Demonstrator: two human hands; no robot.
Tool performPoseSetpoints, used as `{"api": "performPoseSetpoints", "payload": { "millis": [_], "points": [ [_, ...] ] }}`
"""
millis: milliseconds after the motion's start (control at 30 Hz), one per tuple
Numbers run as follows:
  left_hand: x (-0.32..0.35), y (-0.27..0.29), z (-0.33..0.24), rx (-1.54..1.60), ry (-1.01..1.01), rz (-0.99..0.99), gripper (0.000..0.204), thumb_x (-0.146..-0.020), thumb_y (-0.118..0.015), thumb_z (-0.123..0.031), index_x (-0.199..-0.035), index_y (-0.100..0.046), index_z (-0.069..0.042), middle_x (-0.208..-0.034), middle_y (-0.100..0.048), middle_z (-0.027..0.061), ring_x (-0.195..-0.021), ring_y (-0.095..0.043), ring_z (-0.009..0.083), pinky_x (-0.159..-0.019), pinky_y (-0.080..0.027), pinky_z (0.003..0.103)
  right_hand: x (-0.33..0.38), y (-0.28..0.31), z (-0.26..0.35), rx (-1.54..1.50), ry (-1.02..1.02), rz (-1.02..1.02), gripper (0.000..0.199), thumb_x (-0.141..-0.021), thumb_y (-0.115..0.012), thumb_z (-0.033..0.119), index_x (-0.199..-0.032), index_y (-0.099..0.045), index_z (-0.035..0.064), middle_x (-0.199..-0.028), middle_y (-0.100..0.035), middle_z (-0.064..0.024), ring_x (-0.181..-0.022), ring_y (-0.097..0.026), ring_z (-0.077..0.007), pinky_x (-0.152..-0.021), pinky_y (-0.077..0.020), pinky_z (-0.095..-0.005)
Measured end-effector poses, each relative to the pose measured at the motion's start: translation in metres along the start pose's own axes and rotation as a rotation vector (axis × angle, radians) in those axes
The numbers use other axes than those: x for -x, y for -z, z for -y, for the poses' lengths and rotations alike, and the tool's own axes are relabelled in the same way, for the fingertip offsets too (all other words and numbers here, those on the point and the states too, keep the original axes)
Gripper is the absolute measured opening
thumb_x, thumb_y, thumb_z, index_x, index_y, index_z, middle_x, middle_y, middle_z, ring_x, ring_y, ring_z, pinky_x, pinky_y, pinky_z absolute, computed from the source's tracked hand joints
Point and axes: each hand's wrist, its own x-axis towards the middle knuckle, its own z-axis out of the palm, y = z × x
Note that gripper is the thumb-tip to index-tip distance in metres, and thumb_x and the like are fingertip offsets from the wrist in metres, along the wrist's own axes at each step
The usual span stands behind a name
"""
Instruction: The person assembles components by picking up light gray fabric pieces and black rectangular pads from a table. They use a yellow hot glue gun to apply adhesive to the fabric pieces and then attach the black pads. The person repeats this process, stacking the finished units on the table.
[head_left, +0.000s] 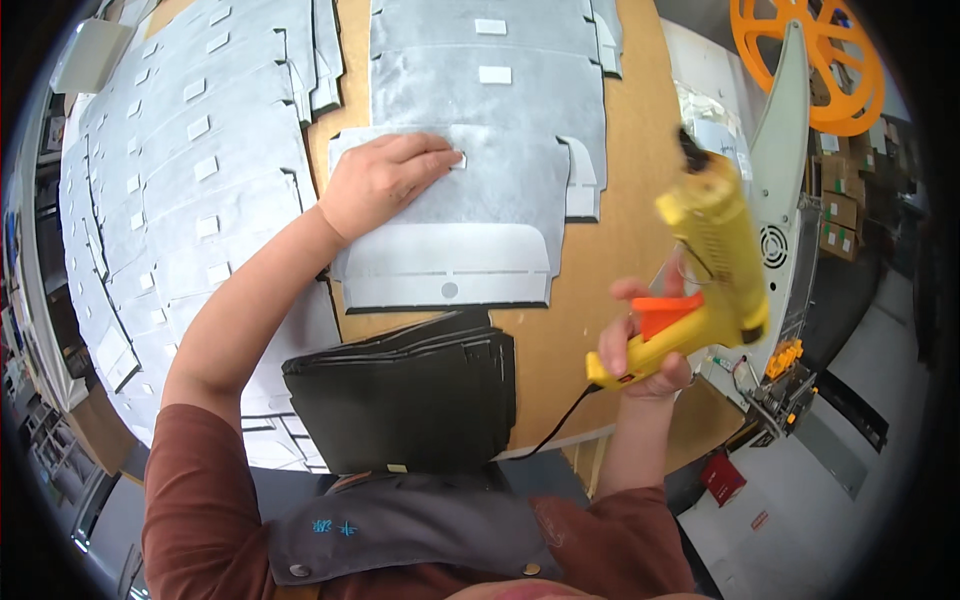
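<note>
Left hand [385, 180] on flat panel [450, 215]; sheet stack [410, 395] before it; glue gun [705, 265] right.

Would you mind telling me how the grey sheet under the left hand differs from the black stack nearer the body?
The grey sheet is pale and lies singly, spread flat; the black stack is dark, many layers piled. The left hand presses the sheet; nothing touches the stack. Both rest on the brown table.

A brown board bench [620, 260] carries overlapping rows of flat grey cut panels [190, 180], each bearing a small white patch, and a stack of black sheets [410, 395] at its near edge.
</note>
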Motion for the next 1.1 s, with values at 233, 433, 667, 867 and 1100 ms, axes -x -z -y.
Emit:
{"api": "performPoseSetpoints", "payload": {
  "millis": [233, 433, 667, 867, 1100],
  "points": [
    [0.009, 0.003, -0.003, -0.031, 0.033, 0.069, 0.029, -0.083, -0.072, -0.009, -0.112, -0.073, -0.012, -0.106, -0.068, 0.0013, -0.084, -0.069, 0.019, -0.069, -0.058, 0.031, -0.049, -0.011, -0.001, 0.404, -0.18, -0.012, 0.076, -0.077, -0.072, 0.007, -0.145, -0.041, -0.0021, -0.136, -0.056, -0.0234, -0.128, -0.055, -0.0331, -0.105, -0.0463, -0.0459],
    [0.013, 0.001, -0.002, -0.075, 0.012, 0.076, 0.038, -0.081, -0.065, -0.008, -0.118, -0.071, -0.012, -0.109, -0.065, -0.0015, -0.088, -0.067, 0.0153, -0.068, -0.057, 0.028, -0.061, -0.006, -0.002, 0.617, -0.273, 0.026, 0.058, -0.087, -0.065, 0.008, -0.14, -0.043, -0.0044, -0.123, -0.062, -0.0181, -0.12, -0.06, -0.0304, -0.105, -0.0458, -0.0446],
    [0.012, 0.005, -0.002, -0.072, -0.018, 0.083, 0.042, -0.079, -0.064, -0.008, -0.12, -0.07, -0.009, -0.107, -0.065, 0.0004, -0.085, -0.067, 0.0155, -0.068, -0.056, 0.027, -0.068, 0.004, -0.004, 0.64, -0.304, -0.02, 0.052, -0.092, -0.062, 0.008, -0.139, -0.043, -0.0023, -0.12, -0.062, -0.0173, -0.116, -0.062, -0.0282, -0.101, -0.0475, -0.0422],
    [0.011, 0.004, -0.002, -0.065, -0.026, 0.077, 0.042, -0.079, -0.064, -0.007, -0.121, -0.07, -0.008, -0.107, -0.065, 0.0007, -0.085, -0.066, 0.0151, -0.068, -0.056, 0.027, -0.073, 0.003, -0.008, 0.732, -0.306, -0.085, 0.053, -0.087, -0.059, 0.01, -0.137, -0.044, -0.0027, -0.115, -0.063, -0.0178, -0.111, -0.065, -0.0324, -0.098, -0.0499, -0.0449],
    [0.013, 0.003, -0.001, -0.092, -0.026, 0.085, 0.041, -0.08, -0.063, -0.008, -0.121, -0.07, -0.011, -0.11, -0.064, -0.0022, -0.089, -0.066, 0.0126, -0.067, -0.056, 0.024, -0.075, 0.003, -0.007, 0.737, -0.32, -0.064, 0.053, -0.087, -0.059, 0.009, -0.137, -0.043, -0.0023, -0.115, -0.063, -0.0177, -0.11, -0.065, -0.0322, -0.098, -0.0501, -0.0448]
  ]
}}
